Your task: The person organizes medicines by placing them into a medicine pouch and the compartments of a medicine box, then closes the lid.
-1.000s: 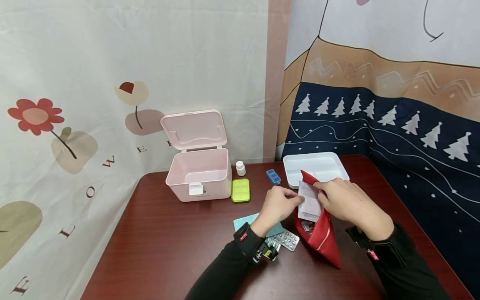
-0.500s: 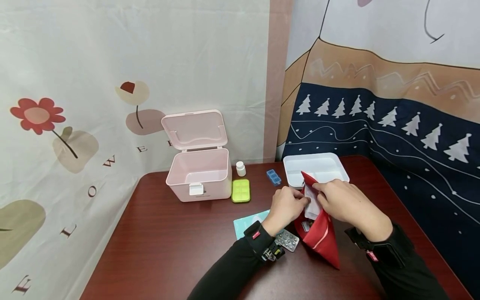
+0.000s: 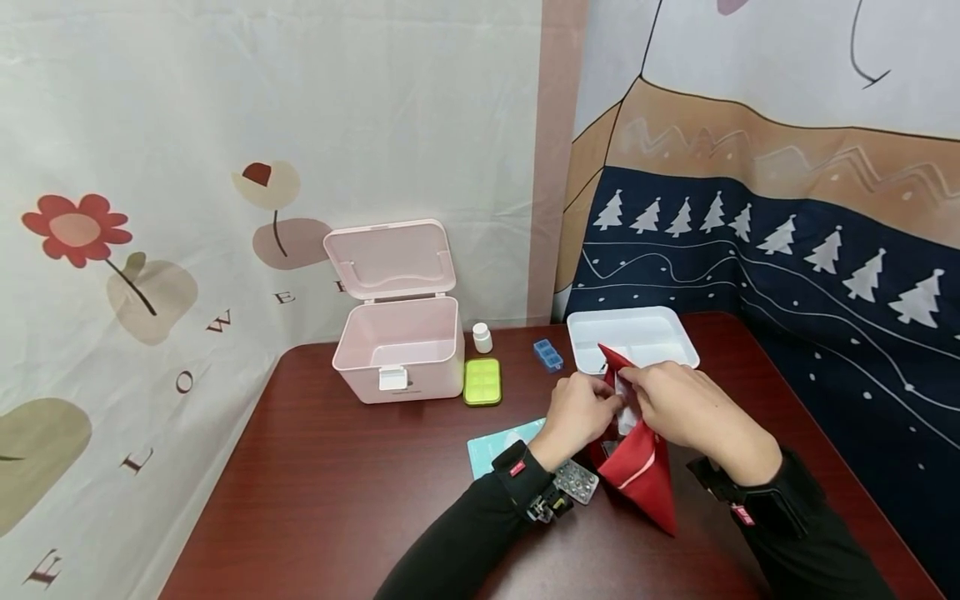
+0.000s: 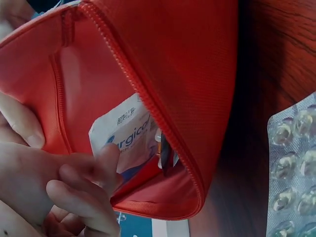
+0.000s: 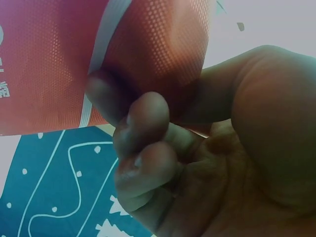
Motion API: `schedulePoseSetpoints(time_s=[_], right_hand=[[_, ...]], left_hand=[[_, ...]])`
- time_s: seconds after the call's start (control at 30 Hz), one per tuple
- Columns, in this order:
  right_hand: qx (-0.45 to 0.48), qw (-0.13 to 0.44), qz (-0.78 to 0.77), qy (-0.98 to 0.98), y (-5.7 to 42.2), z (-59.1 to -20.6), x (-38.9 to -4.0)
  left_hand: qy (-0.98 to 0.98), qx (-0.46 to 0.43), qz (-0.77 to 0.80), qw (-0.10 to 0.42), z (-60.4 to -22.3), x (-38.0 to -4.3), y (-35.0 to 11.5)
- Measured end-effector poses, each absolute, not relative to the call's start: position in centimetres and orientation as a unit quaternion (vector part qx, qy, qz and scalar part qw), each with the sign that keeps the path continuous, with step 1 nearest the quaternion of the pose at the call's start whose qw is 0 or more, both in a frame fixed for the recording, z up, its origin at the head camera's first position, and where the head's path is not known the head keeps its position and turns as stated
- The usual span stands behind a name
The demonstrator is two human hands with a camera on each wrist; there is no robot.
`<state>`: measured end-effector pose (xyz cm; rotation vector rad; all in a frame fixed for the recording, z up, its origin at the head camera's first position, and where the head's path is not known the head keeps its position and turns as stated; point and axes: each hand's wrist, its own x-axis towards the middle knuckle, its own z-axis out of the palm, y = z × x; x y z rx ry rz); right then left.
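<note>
A red zippered pouch (image 3: 641,479) stands tilted over the table, its mouth facing the left hand. The right hand (image 3: 678,400) grips its rim, with fingers curled on the outside fabric, as the right wrist view shows. At the mouth, the left hand (image 3: 577,412) pinches the edge of a white packet (image 4: 126,131) with blue lettering reading "urgical". Most of this packet lies inside the pouch, beside small items too hidden to name. A blister pack of pills (image 3: 576,481) and a light blue flat packet (image 3: 498,446) lie under the left wrist.
An open pink box (image 3: 420,387) with its lid raised stands at the back. Beside it are a white bottle (image 3: 482,337) and a green pill case (image 3: 482,383). Farther right are a blue pill case (image 3: 547,354) and a white tray (image 3: 637,321) behind the pouch.
The left hand has moved right and pushed the white packet down into the pouch, where less of it shows. The right hand keeps its hold on the pouch's rim.
</note>
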<state>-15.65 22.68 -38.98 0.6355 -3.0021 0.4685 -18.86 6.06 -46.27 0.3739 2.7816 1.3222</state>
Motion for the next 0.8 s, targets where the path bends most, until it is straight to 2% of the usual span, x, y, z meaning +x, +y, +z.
schedulePoseSetpoints(time_s=[0.4, 0.8], right_hand=[[0.212, 0.029, 0.141, -0.967, 22.7, -39.0, -15.7], [0.209, 0.028, 0.134, -0.968, 22.9, -38.9, -15.7]], left_hand=[[0.922, 0.107, 0.372, 0.001, -46.7, -19.3, 5.4], [0.908, 0.103, 0.407, 0.006, -45.9, -18.8, 3.3]])
